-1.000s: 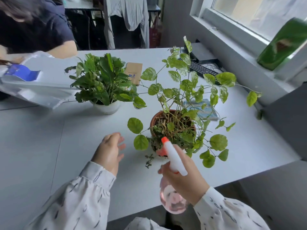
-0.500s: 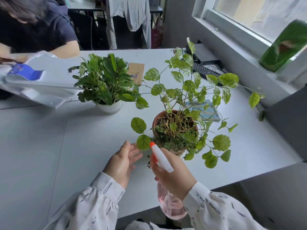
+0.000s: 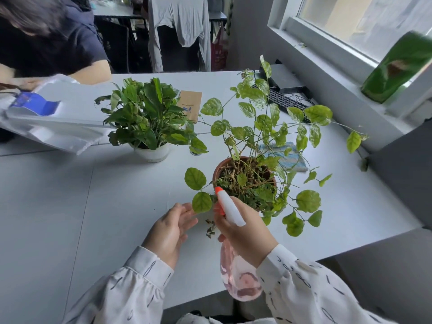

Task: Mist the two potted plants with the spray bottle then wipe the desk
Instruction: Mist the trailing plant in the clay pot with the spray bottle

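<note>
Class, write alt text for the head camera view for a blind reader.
A person's right hand grips a pink spray bottle, nozzle aimed at a trailing plant in a terracotta pot on a white desk; the left hand is open beside a low leaf. A leafy plant in a white pot stands farther back, with a blue cloth nearby.

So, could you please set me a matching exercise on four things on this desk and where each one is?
Things: 1 spray bottle; 2 terracotta pot; 3 white pot; 4 blue cloth.
Places: A farthest left of the four; B flat behind the terracotta pot; C in the right hand; D just beyond the nozzle.
Pairs: 1-C; 2-D; 3-A; 4-B.
</note>
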### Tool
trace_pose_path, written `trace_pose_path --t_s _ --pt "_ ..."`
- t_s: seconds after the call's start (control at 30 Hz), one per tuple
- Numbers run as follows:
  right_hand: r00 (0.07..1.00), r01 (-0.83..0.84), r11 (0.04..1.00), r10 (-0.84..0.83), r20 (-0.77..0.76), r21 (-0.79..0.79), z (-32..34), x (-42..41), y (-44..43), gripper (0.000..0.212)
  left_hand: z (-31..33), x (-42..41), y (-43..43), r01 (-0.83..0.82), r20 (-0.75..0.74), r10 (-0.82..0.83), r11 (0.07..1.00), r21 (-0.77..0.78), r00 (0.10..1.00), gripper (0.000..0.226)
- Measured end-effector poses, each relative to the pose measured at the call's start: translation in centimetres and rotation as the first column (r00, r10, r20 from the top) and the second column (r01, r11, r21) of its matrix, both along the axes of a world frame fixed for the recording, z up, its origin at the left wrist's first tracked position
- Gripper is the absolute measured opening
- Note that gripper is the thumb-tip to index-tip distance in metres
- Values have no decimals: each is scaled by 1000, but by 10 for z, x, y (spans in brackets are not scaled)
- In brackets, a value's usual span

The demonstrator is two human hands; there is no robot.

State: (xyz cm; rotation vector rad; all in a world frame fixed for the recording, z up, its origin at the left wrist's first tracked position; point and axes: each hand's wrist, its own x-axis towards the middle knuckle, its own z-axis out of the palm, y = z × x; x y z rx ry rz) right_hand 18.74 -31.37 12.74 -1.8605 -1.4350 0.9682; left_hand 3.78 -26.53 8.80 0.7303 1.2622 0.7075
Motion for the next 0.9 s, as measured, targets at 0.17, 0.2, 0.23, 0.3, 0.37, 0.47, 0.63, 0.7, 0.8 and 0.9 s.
trace_pose_path --t_s 0.17,0.2,0.23,0.3,0.37,0.47,0.63,0.7,0.8,0.9 --pt "982 154 984 -162 -93 -89 -3 21 -12 11 1 -2 -4 5 3 -5 1000 10 1000 38" --pt "981 170 981 -178 -77 -94 -5 25 -13 11 1 0 -5 8 6 -9 1000 13 1000 37" --pt "980 182 978 -189 -65 -99 -5 26 -11 12 2 -1 -5 4 8 -4 1000 17 1000 37" --pt "970 223 968 -232 -71 -112 -5 28 -9 14 3 0 -5 -3 6 3 1000 23 1000 35" --pt "961 256 961 -265 -83 -104 -6 29 -8 14 4 1 -5 -5 2 5 1000 24 1000 34" --pt "971 229 973 -231 -58 -39 -11 31 -8 10 6 3 -6 0 -1 0 1000 25 1000 34" --pt "985 153 988 -155 -76 -29 -19 37 -23 20 7 3 -7 2 -7 -2 1000 21 1000 33" --pt "991 130 991 -131 -38 -39 -25 38 -31 26 7 2 -9 7 -3 -7 1000 27 1000 33" --pt "993 108 994 -107 52 -23 -36 37 -37 20 7 2 -11 18 1 -18 999 32 1000 36" --pt "986 125 992 -122 111 -19 -46 34 -36 15 9 2 -12 23 6 -23 999 24 1000 36"
